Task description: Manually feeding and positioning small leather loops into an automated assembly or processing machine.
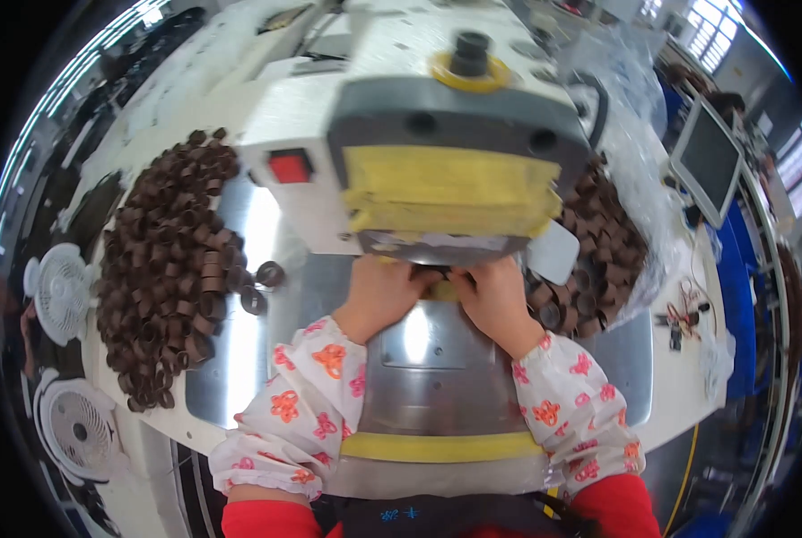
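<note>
Both hands meet under the front of a white and grey machine [302, 117] whose head is covered with yellow tape [455, 184]. My left hand [385, 291] has its fingers curled in towards the middle. My right hand [495, 300] mirrors it, its thumb and fingers bent close to the same spot. A small dark piece shows between the fingertips, mostly hidden by the machine head and the fingers, so I cannot make out what it is. Below the hands lies the machine's metal work plate [441, 359], with a yellow strip [441, 446] along its near edge.
A large heap of short brown tube rings [163, 260] lies on the left, with a few loose rings [269, 274] beside it. Another heap of brown rings [603, 242] lies on the right, by clear plastic sheeting [634, 81]. Two white fans [80, 430] stand far left; a monitor [708, 160] stands right.
</note>
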`<state>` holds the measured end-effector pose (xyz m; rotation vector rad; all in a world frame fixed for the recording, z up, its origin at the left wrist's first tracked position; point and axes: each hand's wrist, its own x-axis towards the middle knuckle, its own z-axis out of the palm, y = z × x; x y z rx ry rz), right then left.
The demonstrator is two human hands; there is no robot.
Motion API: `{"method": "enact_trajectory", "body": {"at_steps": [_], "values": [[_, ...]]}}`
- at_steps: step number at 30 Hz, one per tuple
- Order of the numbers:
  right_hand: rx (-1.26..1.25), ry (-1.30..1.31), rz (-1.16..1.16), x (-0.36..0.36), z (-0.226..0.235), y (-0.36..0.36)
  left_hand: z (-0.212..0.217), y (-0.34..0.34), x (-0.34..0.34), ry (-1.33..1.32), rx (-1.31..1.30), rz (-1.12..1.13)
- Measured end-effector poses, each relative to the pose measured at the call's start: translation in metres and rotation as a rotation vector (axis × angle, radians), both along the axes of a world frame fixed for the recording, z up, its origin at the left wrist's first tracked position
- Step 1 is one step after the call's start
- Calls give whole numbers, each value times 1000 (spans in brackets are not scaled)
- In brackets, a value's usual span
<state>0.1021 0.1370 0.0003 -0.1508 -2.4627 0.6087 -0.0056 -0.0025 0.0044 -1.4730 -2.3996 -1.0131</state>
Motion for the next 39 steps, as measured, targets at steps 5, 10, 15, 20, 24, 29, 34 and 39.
{"method": "enact_trajectory", "body": {"at_steps": [5, 10, 15, 20, 24, 29, 34, 39], "values": [[-8, 36, 12, 17, -5, 15, 3, 15, 14, -86, -6, -50], [-212, -71, 127, 24, 7, -9, 6, -18, 20, -259, -150, -74], [-223, 33, 36, 35, 8, -8, 11, -5, 38, -224, -152, -143], [-546, -137, 168, 25, 13, -8, 9, -12, 29, -315, -18, -228], [-564, -109, 192, 25, 10, -4, 6, -6, 17, -844, 297, -203], [-303, -40, 511, 42, 9, -42, 8, -2, 21, -525, 186, -321], [-295, -74, 391, 47, 12, -19, 18, -3, 22, -118, -65, -168], [-372, -83, 351, 34, 16, -6, 11, -14, 29, -227, -54, -99]]}}
